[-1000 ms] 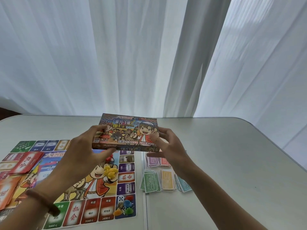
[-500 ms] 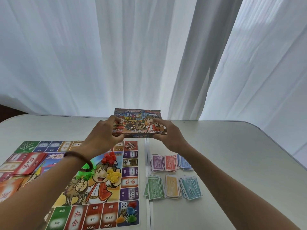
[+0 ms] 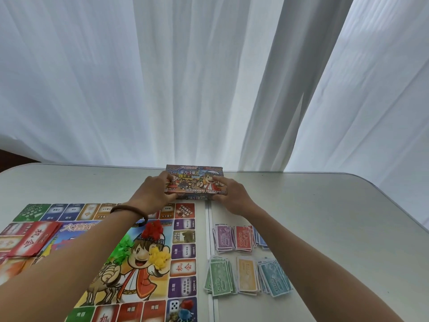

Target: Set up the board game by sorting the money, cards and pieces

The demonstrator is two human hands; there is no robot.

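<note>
Cardboard game box (image 3: 195,182): printed lid with cartoon figures, busy multicolour art, Chinese title on top and again on the near side wall. It sits just past the far right corner of the board (image 3: 183,247). Can't tell if it's fully down on the table or just off it.

Grip:
- Left hand (image 3: 153,196) holds the box's left end, fingers curled over the top edge.
- Right hand (image 3: 232,194) holds the right end, fingers on the lid (index laid along the top).

Handling, my read:
- Light, probably near-empty, since the contents look unpacked: money piles (image 3: 246,273) just right of the board, red card stack (image 3: 34,238) on its left part, yellow pieces (image 3: 159,257) near its middle, die (image 3: 174,306) at its near right corner.
- Thin card walls: stiff at the corners, likely to dent mid-panel if squeezed.
- The print looks glossy, so slightly slick.
- Best hold is the two short ends, as now. The lid may lift off on its own, so pinch lid and base together.
</note>
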